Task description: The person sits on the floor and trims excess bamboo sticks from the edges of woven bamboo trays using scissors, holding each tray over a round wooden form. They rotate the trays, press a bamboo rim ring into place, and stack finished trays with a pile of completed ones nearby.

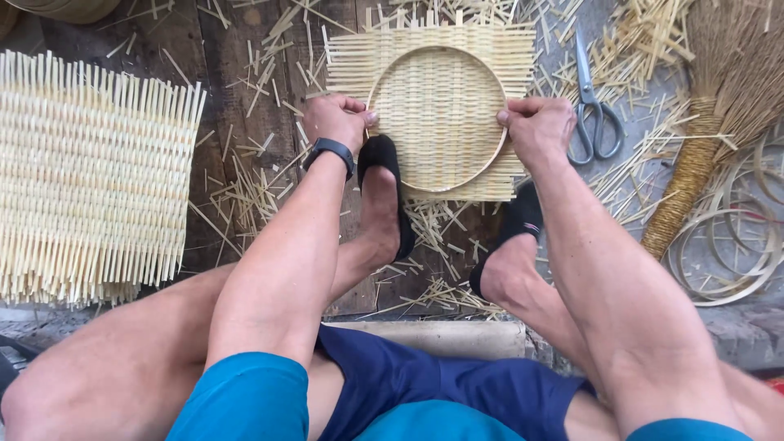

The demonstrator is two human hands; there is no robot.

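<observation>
Both hands, left hand (336,119) and right hand (535,126), grip opposite edges of a round bamboo hoop (384,77) pressed onto a pale square woven bamboo mat (437,114) at the frame's upper centre, black-socked feet (384,175) pinning its near edge.

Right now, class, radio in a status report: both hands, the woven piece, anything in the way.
Left hand and right hand grip the hoop on the woven mat. Feet pin its near edge. Scissors lie right.
</observation>
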